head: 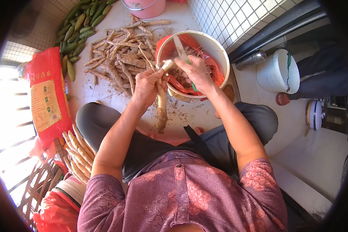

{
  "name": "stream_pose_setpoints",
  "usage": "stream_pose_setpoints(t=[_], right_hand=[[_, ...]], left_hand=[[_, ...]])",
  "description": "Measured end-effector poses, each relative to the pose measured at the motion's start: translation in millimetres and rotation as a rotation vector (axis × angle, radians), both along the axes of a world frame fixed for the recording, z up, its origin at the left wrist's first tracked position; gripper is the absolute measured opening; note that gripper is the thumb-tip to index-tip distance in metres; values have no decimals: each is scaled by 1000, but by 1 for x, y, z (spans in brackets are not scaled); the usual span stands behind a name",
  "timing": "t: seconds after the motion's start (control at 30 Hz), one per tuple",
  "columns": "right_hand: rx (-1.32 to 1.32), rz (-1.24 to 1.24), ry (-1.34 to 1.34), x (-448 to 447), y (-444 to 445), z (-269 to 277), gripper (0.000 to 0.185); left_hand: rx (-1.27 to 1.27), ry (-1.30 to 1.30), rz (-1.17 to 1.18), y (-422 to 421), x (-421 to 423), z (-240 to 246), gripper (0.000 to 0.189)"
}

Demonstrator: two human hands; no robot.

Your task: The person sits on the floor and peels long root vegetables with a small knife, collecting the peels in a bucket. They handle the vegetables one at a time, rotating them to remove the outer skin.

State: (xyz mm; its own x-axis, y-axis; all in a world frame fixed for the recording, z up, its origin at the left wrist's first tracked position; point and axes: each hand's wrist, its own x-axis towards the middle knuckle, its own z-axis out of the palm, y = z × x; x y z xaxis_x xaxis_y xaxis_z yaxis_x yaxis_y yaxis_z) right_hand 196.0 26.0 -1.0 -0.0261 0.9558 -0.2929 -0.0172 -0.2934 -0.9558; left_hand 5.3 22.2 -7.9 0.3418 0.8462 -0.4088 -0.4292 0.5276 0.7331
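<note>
My left hand (148, 84) grips a long, pale brown root (161, 107) near its upper part; its darker tip hangs down over the floor. In my right hand (195, 72) is a knife (179, 46) with a green handle, its blade pointing up and away over the bucket. The root's whitish upper end lies just left of my right fingers. Under my right hand stands a white bucket (226, 55) lined with a red plastic bag, with root trimmings inside. A large heap of unwashed-looking roots (130, 58) lies on the floor beyond my left hand.
Green gourd-like vegetables (78, 29) are piled at the upper left, near a red printed sack (47, 95). Pale roots (79, 153) stand beside my left knee. A pink bucket (146, 8) is at the top. A person's leg (322, 72) and a white bucket (278, 72) are at right.
</note>
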Motion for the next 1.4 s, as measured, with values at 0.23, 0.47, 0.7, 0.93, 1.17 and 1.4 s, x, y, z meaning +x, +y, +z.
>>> stream_pose_setpoints(t=[0.23, 0.47, 0.7, 0.93, 1.17, 1.4], right_hand=[[-64, 10, 341, -16, -4, 20, 21], [-191, -134, 311, -15, -6, 19, 20], [-183, -159, 232, -20, -4, 26, 21], [7, -128, -29, -19, 1, 17, 28], [505, 110, -1010, -39, -24, 14, 24], [428, 78, -1096, -14, -6, 1, 24]], left_hand=[[30, -161, -140, 3, 3, -5, 32], [636, 624, -95, -8, 16, -22, 31], [545, 615, -16, -15, 24, -19, 18], [298, 355, -49, -11, 23, -2, 24], [199, 346, 79, -4, 21, -1, 27], [306, 448, 90, -9, 16, 0, 24]])
